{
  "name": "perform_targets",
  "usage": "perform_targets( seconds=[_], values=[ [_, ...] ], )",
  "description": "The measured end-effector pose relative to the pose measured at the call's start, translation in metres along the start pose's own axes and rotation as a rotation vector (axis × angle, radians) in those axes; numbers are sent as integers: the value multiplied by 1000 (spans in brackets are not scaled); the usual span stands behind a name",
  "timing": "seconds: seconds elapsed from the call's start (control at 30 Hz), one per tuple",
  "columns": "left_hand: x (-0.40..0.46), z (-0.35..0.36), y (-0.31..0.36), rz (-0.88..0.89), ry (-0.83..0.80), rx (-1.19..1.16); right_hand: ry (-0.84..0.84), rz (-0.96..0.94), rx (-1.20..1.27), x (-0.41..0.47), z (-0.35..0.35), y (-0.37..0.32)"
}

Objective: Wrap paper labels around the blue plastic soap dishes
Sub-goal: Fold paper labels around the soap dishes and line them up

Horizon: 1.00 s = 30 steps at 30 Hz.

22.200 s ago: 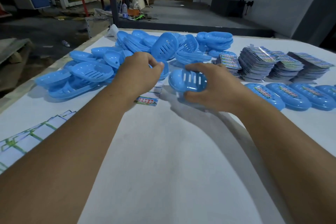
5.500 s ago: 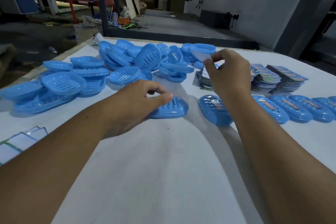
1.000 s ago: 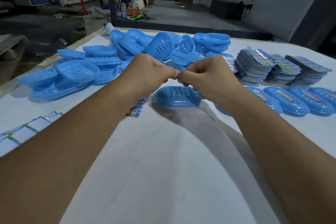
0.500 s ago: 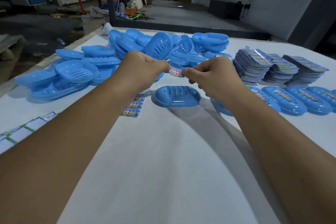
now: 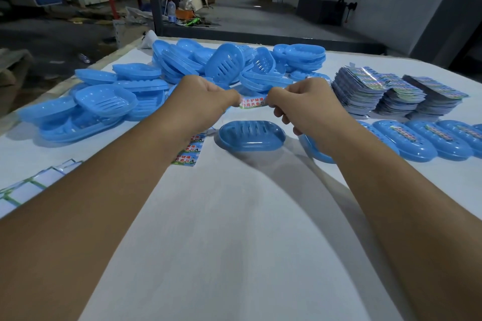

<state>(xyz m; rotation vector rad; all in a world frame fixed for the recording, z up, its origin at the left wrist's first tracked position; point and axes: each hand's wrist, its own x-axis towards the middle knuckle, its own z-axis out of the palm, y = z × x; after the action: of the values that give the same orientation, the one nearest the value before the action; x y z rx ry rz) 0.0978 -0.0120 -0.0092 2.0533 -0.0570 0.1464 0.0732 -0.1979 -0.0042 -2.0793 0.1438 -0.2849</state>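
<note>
A paper label (image 5: 253, 102) is pinched at each end by the left hand (image 5: 208, 101) and the right hand (image 5: 303, 104) and held stretched above a bare soap dish (image 5: 251, 135) lying on the table (image 5: 234, 229), presumably so it can be lowered across the middle. Wrapped dishes (image 5: 427, 141) are lined up at right, beside label stacks (image 5: 391, 91).
</note>
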Motion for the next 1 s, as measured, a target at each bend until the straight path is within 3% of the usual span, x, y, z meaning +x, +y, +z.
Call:
perform_targets(
  seconds=[0.2,0.53,1.0],
  values=[
    [-5,4,-5,29,-129,165,-96,19,-214,0,-3,3],
    [-6,7,-6,83,-144,326,-119,43,-384,-1,-2,3],
    [-5,11,-9,101,-115,380,-158,63,-410,-3,-1,0]
  ],
)
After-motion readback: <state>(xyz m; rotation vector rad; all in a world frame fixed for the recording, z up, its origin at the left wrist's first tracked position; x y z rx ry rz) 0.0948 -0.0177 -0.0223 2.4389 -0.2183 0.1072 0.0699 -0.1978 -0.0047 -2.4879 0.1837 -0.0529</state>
